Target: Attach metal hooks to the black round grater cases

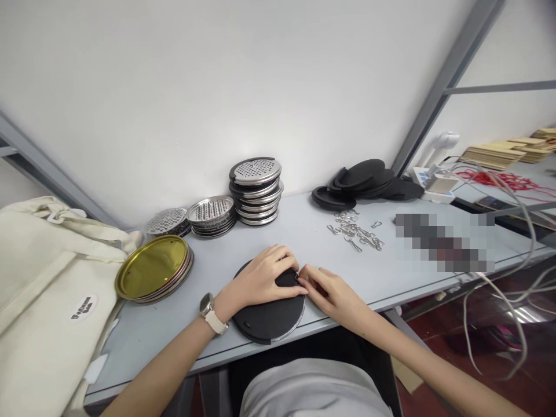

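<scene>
A round black disc with a thin metal rim (268, 317) lies on the grey table (182, 330), right in front of me. My left hand (260, 278) rests curled over its upper part, gripping it. My right hand (332, 295) comes in from the right, its fingertips pinched at the disc's edge against a small metal clip (297, 277), which is mostly hidden by the fingers. Several loose silver clips (354, 234) lie in a pile beyond my right hand.
Along the wall stand stacks of round steel graters (255, 188), gold-faced lids (153, 267) and black discs (367, 182). A cream canvas bag (47, 295) fills the left side. A pixelated patch covers part of the table at right, and loose wires hang past its right edge.
</scene>
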Available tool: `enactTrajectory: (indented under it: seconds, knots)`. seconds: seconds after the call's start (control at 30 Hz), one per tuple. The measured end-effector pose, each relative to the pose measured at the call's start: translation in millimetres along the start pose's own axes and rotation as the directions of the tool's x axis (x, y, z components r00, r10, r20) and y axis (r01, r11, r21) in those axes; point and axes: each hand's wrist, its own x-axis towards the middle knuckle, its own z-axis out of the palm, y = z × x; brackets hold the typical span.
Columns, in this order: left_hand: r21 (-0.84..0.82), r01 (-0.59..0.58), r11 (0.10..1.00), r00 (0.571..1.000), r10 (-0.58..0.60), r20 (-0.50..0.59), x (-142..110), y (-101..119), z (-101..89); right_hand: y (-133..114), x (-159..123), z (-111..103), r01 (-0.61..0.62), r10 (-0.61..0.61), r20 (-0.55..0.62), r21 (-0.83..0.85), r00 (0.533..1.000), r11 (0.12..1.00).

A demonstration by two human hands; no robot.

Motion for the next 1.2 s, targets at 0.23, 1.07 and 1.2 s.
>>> enactTrajectory:
  seconds: [0.23,1.07,1.2]
  knots:
    - [0.067,0.02,0.998,1.0,-0.019,-0.008,-0.3,0.0,0.6,-1.0,-0.8,2.2,-0.075,0.079,-0.027,0.109,0.997,0.991]
    - [0.231,0.056,0.971,0.996,-0.038,-0.079,1.0,-0.5,2.1,-3.1,-0.6,0.2,-0.078,0.079,-0.002,0.137,0.997,0.988]
    - [0.207,0.053,0.977,0.997,-0.039,-0.071,0.6,-3.3,3.5,-2.9,0.2,0.2,-0.059,0.061,-0.006,0.14,0.998,0.988]
